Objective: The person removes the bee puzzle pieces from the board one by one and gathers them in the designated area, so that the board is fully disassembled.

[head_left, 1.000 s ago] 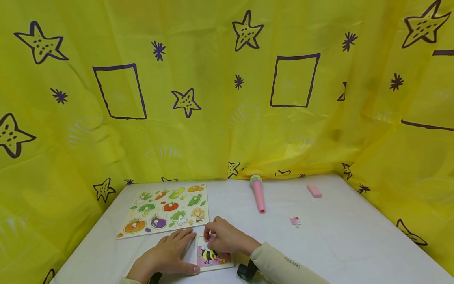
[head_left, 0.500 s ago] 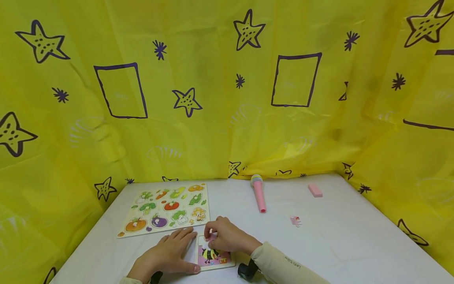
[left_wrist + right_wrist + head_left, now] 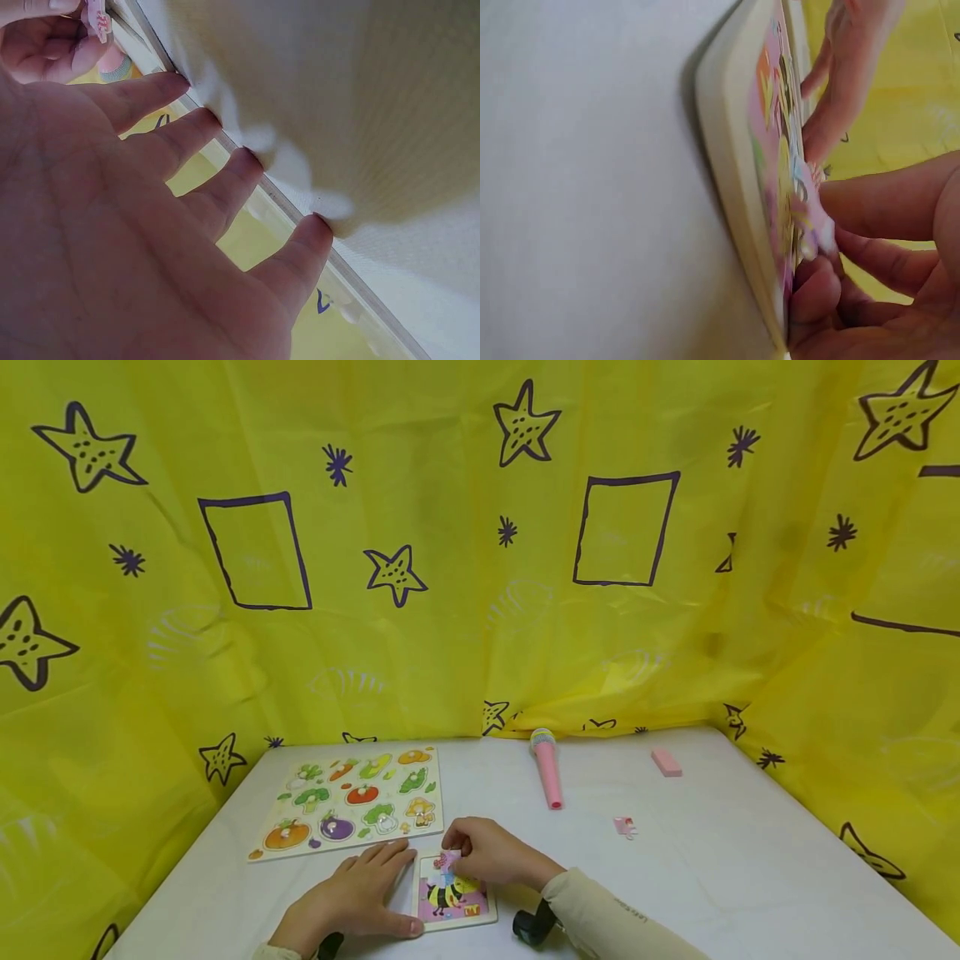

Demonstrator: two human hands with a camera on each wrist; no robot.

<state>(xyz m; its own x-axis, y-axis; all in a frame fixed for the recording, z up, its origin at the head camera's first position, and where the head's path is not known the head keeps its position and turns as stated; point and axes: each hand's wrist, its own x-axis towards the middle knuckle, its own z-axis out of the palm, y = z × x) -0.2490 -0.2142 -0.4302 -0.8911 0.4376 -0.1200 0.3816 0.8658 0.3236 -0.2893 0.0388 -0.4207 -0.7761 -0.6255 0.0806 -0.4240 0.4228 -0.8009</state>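
Observation:
A small bee jigsaw puzzle (image 3: 444,907) in a pale wooden frame lies on the white table at the near middle. My left hand (image 3: 351,895) rests at its left side, fingers spread and thumb at the lower left corner. In the left wrist view the fingertips (image 3: 319,229) press down on the table beyond a board's edge. Over the puzzle's upper part, my right hand (image 3: 498,856) pinches a pink puzzle piece (image 3: 821,217) between thumb and fingers. The piece stands tilted against the picture in the right wrist view. Yellow and black bee stripes show below it.
Behind the left hand lies a vegetable peg board (image 3: 348,802). A pink toy microphone (image 3: 548,772) is farther back. To the right are a loose puzzle piece (image 3: 625,827) and a pink block (image 3: 666,762). A yellow patterned curtain (image 3: 450,643) encloses the table.
My right hand has shifted slightly right, uncovering more of the bee picture and the pinched piece. My left hand has stayed in place.

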